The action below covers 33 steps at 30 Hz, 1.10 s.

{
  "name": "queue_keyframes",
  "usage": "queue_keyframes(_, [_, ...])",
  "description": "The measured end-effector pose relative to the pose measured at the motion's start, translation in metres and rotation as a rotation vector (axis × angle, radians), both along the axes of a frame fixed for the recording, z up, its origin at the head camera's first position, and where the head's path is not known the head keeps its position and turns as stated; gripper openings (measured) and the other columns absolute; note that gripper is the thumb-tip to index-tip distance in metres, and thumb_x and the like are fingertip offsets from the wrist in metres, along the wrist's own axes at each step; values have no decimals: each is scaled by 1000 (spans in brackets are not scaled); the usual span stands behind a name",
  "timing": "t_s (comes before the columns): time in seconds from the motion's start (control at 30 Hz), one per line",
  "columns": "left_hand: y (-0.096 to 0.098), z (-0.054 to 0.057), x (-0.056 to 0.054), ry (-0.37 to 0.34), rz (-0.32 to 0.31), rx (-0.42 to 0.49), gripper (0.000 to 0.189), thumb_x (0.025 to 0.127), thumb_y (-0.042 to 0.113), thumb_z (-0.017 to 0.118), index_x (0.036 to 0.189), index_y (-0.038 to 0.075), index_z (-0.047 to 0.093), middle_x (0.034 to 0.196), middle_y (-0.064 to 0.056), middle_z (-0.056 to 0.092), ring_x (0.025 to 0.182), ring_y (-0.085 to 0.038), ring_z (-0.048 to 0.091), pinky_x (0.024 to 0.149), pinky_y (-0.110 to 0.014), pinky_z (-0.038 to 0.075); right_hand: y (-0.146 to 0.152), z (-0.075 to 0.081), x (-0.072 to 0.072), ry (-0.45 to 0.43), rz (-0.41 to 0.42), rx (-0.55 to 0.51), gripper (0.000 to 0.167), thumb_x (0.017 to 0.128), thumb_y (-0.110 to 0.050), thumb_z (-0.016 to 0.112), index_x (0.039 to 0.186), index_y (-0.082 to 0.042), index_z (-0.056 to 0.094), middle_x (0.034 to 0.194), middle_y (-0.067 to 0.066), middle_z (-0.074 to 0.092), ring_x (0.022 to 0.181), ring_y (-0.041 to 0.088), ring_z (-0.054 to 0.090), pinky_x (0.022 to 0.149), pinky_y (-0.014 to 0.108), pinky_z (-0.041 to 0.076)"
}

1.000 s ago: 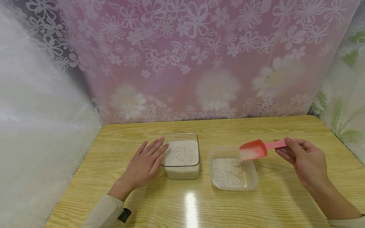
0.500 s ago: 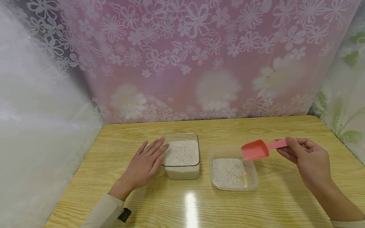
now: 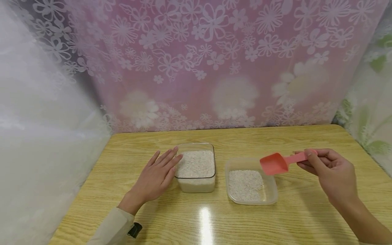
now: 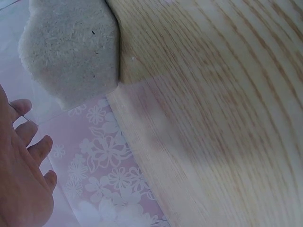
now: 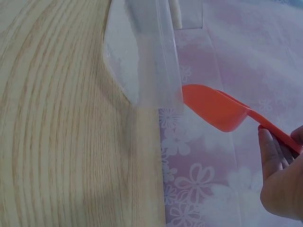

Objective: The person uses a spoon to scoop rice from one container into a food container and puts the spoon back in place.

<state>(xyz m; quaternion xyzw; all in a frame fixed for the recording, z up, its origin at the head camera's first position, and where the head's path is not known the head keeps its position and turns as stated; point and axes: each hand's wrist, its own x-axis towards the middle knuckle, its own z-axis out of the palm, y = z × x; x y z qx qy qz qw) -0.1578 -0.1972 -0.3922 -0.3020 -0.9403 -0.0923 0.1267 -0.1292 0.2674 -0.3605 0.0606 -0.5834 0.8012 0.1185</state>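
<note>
My right hand (image 3: 335,177) pinches the handle of a pinkish-red scoop (image 3: 274,164) between thumb and fingers. The scoop hangs tilted over the far right corner of a translucent plastic container (image 3: 270,190), and no rice shows in its bowl. White rice (image 3: 245,185) covers the left part of that container's floor. To its left stands a deeper clear container (image 3: 199,185) holding much more rice (image 4: 71,52). My left hand (image 3: 154,178) has its fingers extended against this container's left rim. In the right wrist view, the orange-looking scoop (image 5: 215,108) is beside the container's wall.
Both containers stand on a wood-grain table (image 3: 171,221) with a narrow gap between them. Behind the table hangs a pink flowered curtain (image 3: 190,85). Pale sheeting (image 3: 46,153) flanks it on the left, and a leaf-patterned sheet (image 3: 367,112) on the right.
Rice slid out of the scoop into the translucent container, leaving the scoop's bowl bare. My right hand and scoop shifted slightly right and the scoop tipped further down. My left hand stayed in place.
</note>
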Motion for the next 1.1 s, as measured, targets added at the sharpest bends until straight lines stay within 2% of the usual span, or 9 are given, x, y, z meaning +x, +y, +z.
queue_keyframes(0.2, [0,0,0,23,-11,17,46,105,32,31,149,19,38,156,-1,25,140,-20,26,116,-45,13,0,0,0,22,4,-28,11,92,5,58,102,10,61,95,16,71,81,24,70,70,33,55])
queue_keyframes(0.37, [0,1,1,11,-4,12,46,106,33,29,149,20,37,156,1,23,141,-18,24,116,-44,12,3,1,-1,-9,7,-76,13,93,3,57,104,9,60,97,17,71,85,25,70,73,32,54])
queue_keyframes(0.67, [1,2,1,17,-8,6,46,105,32,30,149,19,38,156,-1,25,141,-20,25,116,-46,13,6,7,-4,-24,116,-329,16,96,6,50,107,13,60,100,21,68,90,29,69,80,35,53])
queue_keyframes(0.87, [0,2,0,21,-4,-8,46,105,33,30,149,20,38,156,0,24,141,-20,24,116,-45,11,2,10,-8,-39,147,-430,17,96,6,48,106,12,61,98,22,68,88,31,69,81,37,53])
queue_keyframes(1.1, [0,4,0,22,0,-36,47,106,35,25,149,21,37,156,0,24,141,-19,23,116,-44,10,-9,16,-16,-35,166,-480,17,96,6,49,105,14,61,95,24,67,86,32,69,82,38,53])
